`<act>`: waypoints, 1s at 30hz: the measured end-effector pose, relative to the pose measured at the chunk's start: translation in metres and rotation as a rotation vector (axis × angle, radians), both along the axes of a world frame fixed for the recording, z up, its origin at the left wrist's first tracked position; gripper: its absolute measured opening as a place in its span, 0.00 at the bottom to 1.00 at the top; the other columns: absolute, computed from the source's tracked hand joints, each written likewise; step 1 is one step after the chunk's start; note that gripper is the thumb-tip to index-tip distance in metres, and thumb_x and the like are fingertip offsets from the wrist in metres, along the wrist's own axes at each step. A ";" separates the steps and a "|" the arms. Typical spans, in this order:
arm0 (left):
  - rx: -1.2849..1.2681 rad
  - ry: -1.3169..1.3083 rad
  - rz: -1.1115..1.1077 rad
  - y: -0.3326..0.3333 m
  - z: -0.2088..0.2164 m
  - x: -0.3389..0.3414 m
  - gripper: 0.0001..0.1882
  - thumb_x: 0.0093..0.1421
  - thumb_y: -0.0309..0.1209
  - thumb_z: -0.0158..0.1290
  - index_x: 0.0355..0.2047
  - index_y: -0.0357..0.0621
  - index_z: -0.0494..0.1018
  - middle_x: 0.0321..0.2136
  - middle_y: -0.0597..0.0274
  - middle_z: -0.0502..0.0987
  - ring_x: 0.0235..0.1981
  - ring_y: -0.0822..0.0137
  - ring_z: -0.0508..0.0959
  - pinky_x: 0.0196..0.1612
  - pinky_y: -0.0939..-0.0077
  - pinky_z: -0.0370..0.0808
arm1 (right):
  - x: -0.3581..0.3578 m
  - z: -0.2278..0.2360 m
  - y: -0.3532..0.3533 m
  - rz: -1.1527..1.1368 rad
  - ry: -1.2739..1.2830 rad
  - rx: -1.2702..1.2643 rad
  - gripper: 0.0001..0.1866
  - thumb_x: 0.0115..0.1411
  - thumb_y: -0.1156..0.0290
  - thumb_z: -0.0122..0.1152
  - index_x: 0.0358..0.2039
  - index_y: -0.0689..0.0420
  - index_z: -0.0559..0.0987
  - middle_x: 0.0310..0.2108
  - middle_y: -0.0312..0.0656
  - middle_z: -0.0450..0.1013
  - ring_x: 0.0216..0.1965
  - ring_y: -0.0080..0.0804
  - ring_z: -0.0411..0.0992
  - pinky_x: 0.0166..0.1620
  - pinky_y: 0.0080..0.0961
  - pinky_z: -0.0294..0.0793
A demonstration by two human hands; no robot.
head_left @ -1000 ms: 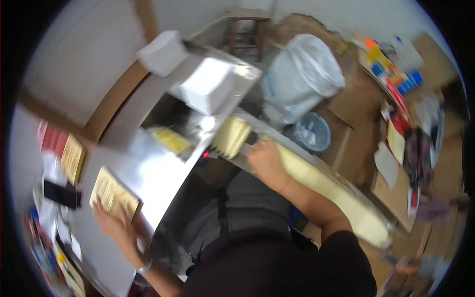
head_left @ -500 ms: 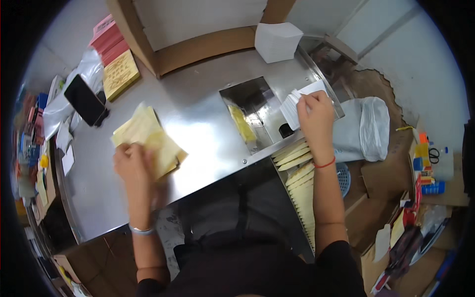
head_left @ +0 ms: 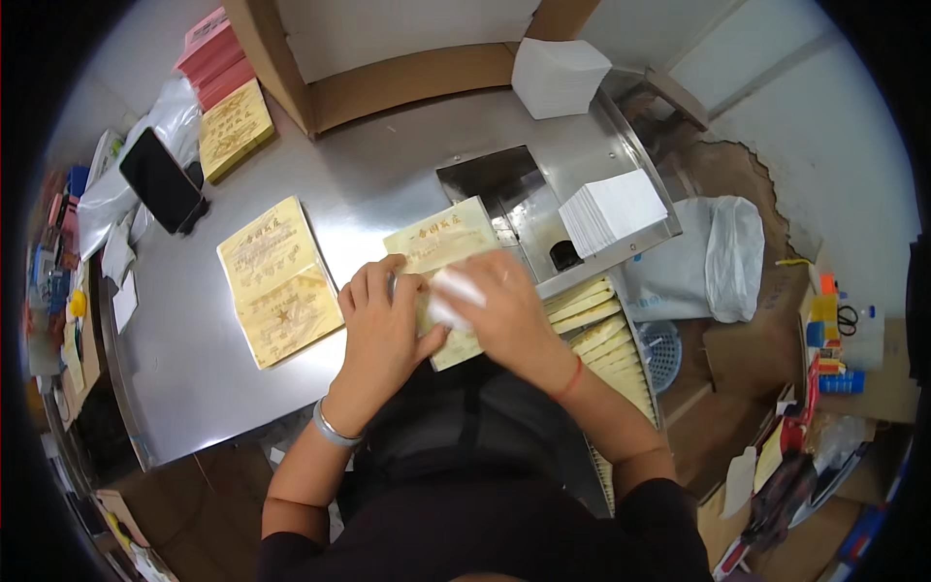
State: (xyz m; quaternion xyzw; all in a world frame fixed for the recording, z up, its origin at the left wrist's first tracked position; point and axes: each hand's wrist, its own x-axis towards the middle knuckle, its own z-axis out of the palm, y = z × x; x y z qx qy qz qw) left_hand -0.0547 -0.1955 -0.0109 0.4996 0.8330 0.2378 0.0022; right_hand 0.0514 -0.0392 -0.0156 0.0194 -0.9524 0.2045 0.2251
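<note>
A yellow printed paper packet (head_left: 444, 239) lies at the near edge of the metal table, partly covered by my hands. My left hand (head_left: 381, 312) grips its left side, fingers on top and thumb near the lower edge. Over the packet, my right hand (head_left: 516, 315) pinches a white folded paper (head_left: 456, 297), blurred by motion. Left of my hands rests a flat yellow printed pile (head_left: 279, 283). To the right, a stack of white folded papers (head_left: 613, 215) stands beside the recess in the table.
A dark phone (head_left: 161, 180) leans on a stand at the left. Behind it are yellow packets (head_left: 236, 129) and pink stacks (head_left: 211, 58). A cardboard box (head_left: 407, 95) and another white stack (head_left: 561, 78) stand at the back. An open drawer (head_left: 606, 354) of yellow packets is below right.
My right hand has left the white stack and come to the middle with a white paper. My left hand has moved right with a yellow packet, leaving a flat pile on the table.
</note>
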 end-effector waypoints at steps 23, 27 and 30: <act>-0.124 0.049 -0.141 0.021 0.016 0.001 0.25 0.49 0.47 0.61 0.42 0.44 0.73 0.51 0.44 0.68 0.42 0.52 0.73 0.44 0.59 0.71 | 0.043 0.044 0.108 -0.528 0.118 0.236 0.17 0.52 0.78 0.59 0.45 0.62 0.79 0.36 0.44 0.72 0.38 0.46 0.69 0.48 0.36 0.67; 0.069 0.028 -0.208 0.023 -0.003 -0.022 0.22 0.47 0.28 0.58 0.45 0.42 0.73 0.49 0.45 0.69 0.32 0.55 0.77 0.33 0.65 0.76 | 0.035 0.020 -0.006 -0.090 0.049 0.200 0.19 0.55 0.77 0.54 0.49 0.59 0.77 0.44 0.50 0.72 0.48 0.47 0.72 0.57 0.46 0.65; 0.115 -0.022 -0.195 0.028 0.000 -0.019 0.27 0.47 0.21 0.55 0.51 0.43 0.71 0.51 0.42 0.68 0.35 0.51 0.78 0.36 0.62 0.77 | 0.023 0.018 -0.003 -0.091 0.018 0.266 0.16 0.57 0.76 0.52 0.46 0.59 0.78 0.42 0.49 0.72 0.48 0.46 0.72 0.57 0.52 0.67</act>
